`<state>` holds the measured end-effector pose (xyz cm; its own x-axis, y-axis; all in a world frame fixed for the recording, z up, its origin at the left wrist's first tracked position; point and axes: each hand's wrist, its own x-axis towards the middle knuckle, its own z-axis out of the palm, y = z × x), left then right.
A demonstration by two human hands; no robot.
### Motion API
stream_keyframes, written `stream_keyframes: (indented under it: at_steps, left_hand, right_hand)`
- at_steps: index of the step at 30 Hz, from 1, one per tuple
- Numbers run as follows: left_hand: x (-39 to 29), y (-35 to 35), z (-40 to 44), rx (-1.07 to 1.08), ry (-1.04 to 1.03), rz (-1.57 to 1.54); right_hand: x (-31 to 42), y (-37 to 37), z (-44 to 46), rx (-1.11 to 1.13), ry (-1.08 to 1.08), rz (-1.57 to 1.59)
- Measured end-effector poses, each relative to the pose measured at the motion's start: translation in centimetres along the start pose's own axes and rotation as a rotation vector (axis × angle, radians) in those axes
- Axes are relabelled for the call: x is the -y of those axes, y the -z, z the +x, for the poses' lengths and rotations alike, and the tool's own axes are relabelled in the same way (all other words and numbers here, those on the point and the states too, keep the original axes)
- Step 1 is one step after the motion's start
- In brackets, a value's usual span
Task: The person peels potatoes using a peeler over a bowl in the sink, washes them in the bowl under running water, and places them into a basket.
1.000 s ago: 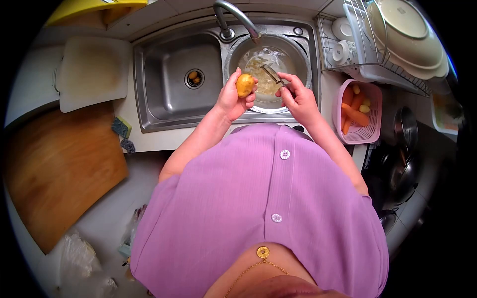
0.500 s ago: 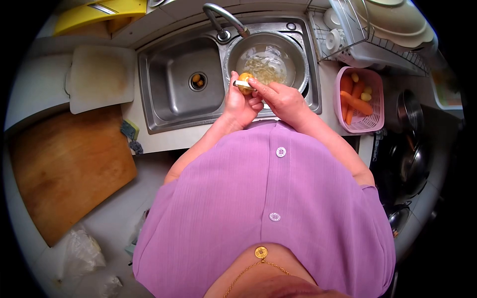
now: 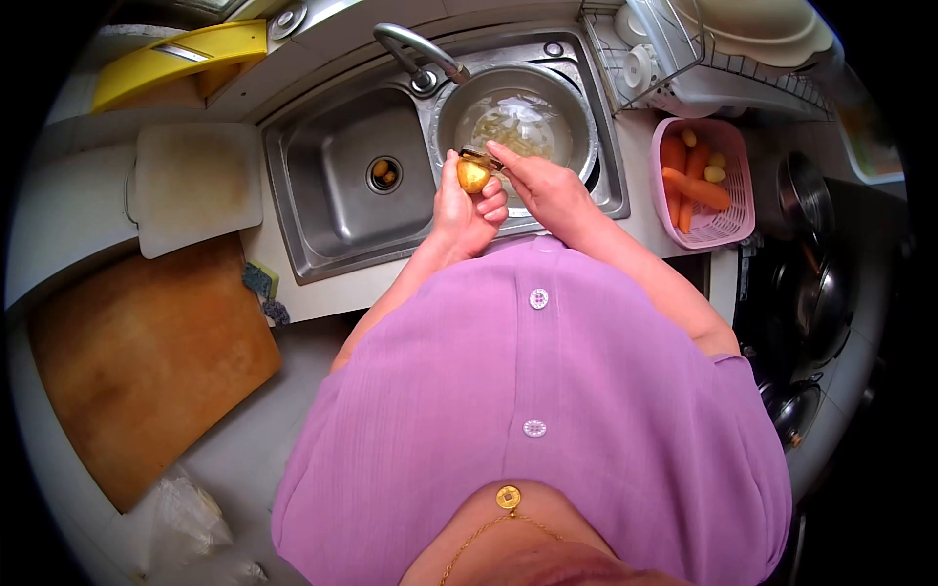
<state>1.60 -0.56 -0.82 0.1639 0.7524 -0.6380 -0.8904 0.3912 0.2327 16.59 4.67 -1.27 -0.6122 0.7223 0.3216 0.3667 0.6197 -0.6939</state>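
A yellow-brown potato (image 3: 473,177) is held in my left hand (image 3: 465,209), fingers wrapped round its lower side. My right hand (image 3: 543,186) grips a peeler (image 3: 481,158), whose blade lies against the top of the potato. Its handle is mostly hidden by my fingers. Both hands are over the near left edge of a round metal basin (image 3: 582,166) in the right sink bowl. Water and pale peelings (image 3: 500,127) lie in the basin.
A faucet (image 3: 422,49) arches behind the basin. The left sink bowl (image 3: 337,181) has small brown items in its drain. On the right are a pink basket (image 3: 723,230) with carrots (image 3: 705,191), a dish rack (image 3: 762,73) and pans. Cutting boards (image 3: 191,186) are on the left.
The peeler in my right hand has come from beside the potato onto it, and its angle has since shifted. The camera view has turned, so the surroundings appear displaced.
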Motion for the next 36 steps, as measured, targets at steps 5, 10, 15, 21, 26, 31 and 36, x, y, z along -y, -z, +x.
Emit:
stream_keyframes:
  at_steps: [5, 10, 15, 21, 26, 31, 36]
  left_hand:
    - [0.0, 0.2, 0.2, -0.014, 0.019, -0.010]
    - [-0.1, 0.6, 0.3, -0.040, 0.037, -0.085]
    - [-1.0, -0.6, -1.2, 0.074, -0.087, -0.076]
    - [-0.7, 1.2, 0.5, 0.083, -0.050, 0.007]
    - [-0.6, 1.0, 0.7, 0.034, -0.078, 0.032]
    - [-0.4, 1.6, 1.4, 0.082, -0.076, 0.048]
    - [0.2, 1.4, 1.3, 0.040, -0.104, 0.003]
  right_hand:
    - [0.2, 0.1, -0.2, 0.039, -0.054, -0.041]
    - [-0.5, -0.7, -0.2, 0.068, -0.088, -0.020]
    - [-4.8, -1.9, -2.5, 0.196, -0.433, 0.051]
    - [-2.9, -0.4, -0.6, 0.017, -0.275, 0.112]
    - [0.0, 0.8, -0.2, -0.008, -0.075, 0.139]
    - [1.4, 1.3, -0.1, 0.145, 0.005, 0.095]
    - [1.6, 0.9, -0.1, 0.067, 0.016, 0.119]
